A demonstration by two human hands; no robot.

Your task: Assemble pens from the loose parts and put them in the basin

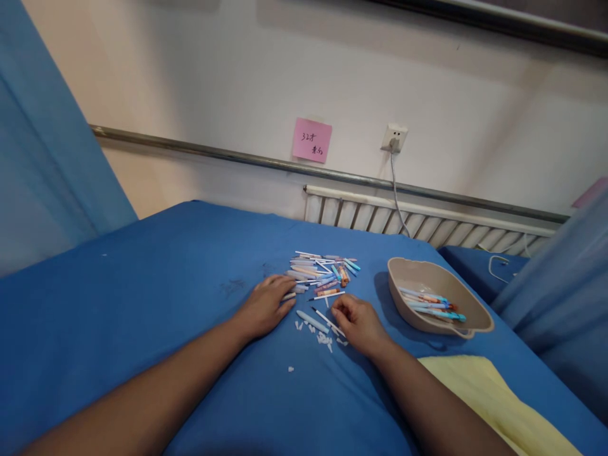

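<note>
A loose pile of pen parts, with pale barrels and thin white refills, lies on the blue cloth. At its left edge rests my left hand, fingers stretched out over the nearest barrels; a small pale piece shows by the fingertips. My right hand is closed, with fingertips curled together, and whatever is inside them is hidden. Just left of it lie a dark-tipped refill and a pale blue pen barrel. Small white pieces are scattered in front of them.
A beige basin holding several pens stands to the right. Yellow cloth lies at the lower right on the blue-covered surface. Behind are a radiator, a rail and a plugged-in cable. Blue curtains hang at both sides.
</note>
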